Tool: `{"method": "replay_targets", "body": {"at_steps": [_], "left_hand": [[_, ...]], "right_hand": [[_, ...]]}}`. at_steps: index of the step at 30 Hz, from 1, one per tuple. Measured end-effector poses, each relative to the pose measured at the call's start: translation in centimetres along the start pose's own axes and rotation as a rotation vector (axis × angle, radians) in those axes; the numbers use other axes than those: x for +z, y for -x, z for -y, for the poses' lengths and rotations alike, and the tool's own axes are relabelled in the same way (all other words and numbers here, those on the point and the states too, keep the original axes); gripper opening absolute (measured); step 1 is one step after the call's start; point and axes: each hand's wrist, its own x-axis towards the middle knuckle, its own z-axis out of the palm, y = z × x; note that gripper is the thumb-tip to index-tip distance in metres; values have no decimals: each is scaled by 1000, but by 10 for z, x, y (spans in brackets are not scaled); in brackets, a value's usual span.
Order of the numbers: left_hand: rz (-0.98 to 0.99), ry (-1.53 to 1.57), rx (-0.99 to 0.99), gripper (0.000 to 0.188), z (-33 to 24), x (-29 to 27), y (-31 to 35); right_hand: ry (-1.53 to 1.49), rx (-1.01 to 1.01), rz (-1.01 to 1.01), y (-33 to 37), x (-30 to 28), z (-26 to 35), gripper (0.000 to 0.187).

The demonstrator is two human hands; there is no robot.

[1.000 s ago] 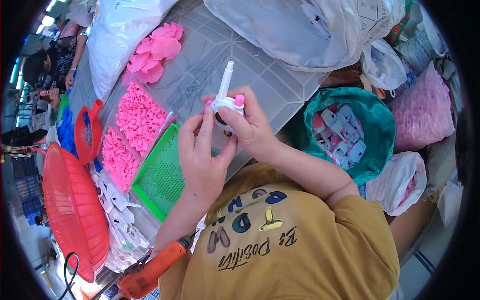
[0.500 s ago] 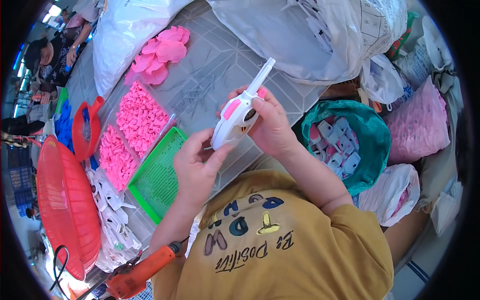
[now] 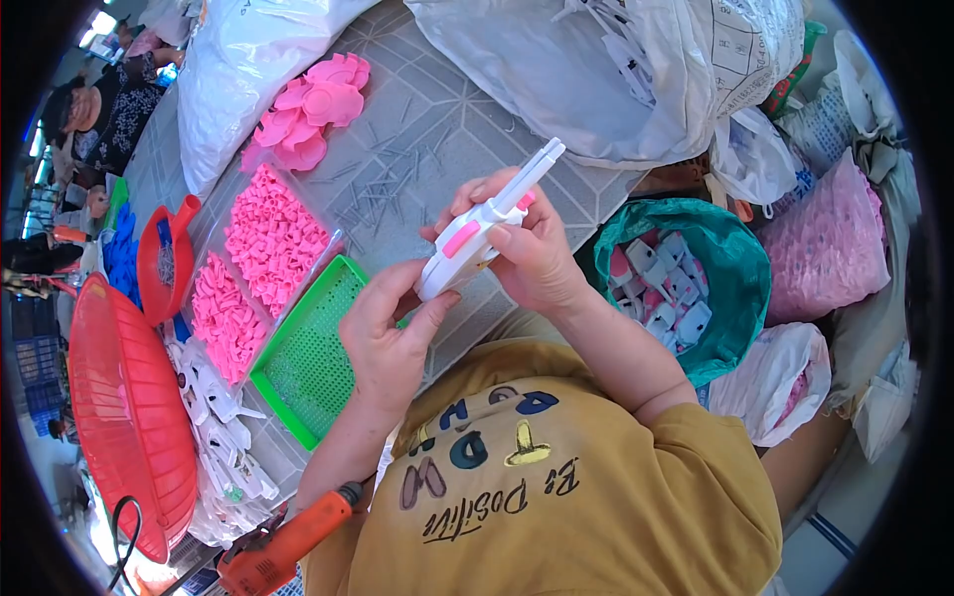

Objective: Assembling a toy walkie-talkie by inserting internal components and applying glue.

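Both my hands hold a white plastic toy gun (image 3: 449, 266) with a long narrow barrel and pink inserts, raised over the table. My left hand (image 3: 383, 333) pinches its near end between thumb and fingers. Around the middle, at the base of the barrel, my right hand (image 3: 537, 260) is closed, thumb on top; its other fingers are partly hidden behind the body. The barrel points up and to the right, with a lengthwise split showing. Beside my left wrist lies a green mesh tray (image 3: 281, 412). Thin metal pins (image 3: 383, 189) are scattered on the table past my hands.
Small pink parts (image 3: 273, 238) and larger pink pieces (image 3: 308, 109) lie left. A red scoop (image 3: 159, 283), a red basket (image 3: 119, 417) and an orange power screwdriver (image 3: 288, 541) are further left. At right stands a teal-lined container (image 3: 730, 288) of white parts; a white sack (image 3: 556, 99) lies ahead.
The toy gun has turned in my hands and its barrel tip has dipped slightly and moved right. My right fingers have shifted around its body. At far left another person's arm has moved.
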Motion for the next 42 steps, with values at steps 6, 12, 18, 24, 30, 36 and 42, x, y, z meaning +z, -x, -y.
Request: {"method": "replay_targets", "body": {"at_steps": [6, 12, 18, 24, 30, 36, 42], "left_hand": [[-11, -25, 26, 31, 3, 1, 0], [21, -21, -19, 34, -1, -1, 2], [72, 196, -143, 35, -5, 5, 3], [111, 221, -129, 31, -8, 5, -1], [100, 3, -38, 24, -14, 1, -3], [100, 200, -237, 35, -3, 3, -3], [80, -451, 509, 52, -28, -13, -20]], "right_hand": [[4, -17, 18, -1, -3, -2, 32], [-33, 46, -98, 1, 3, 4, 32], [-223, 110, -267, -3, -1, 2, 39], [-345, 219, -266, -4, -13, -5, 36], [-357, 171, -232, -5, -10, -5, 38], [-47, 52, -165, 0, -10, 5, 34], [63, 64, -79, 6, 2, 7, 33]]}}
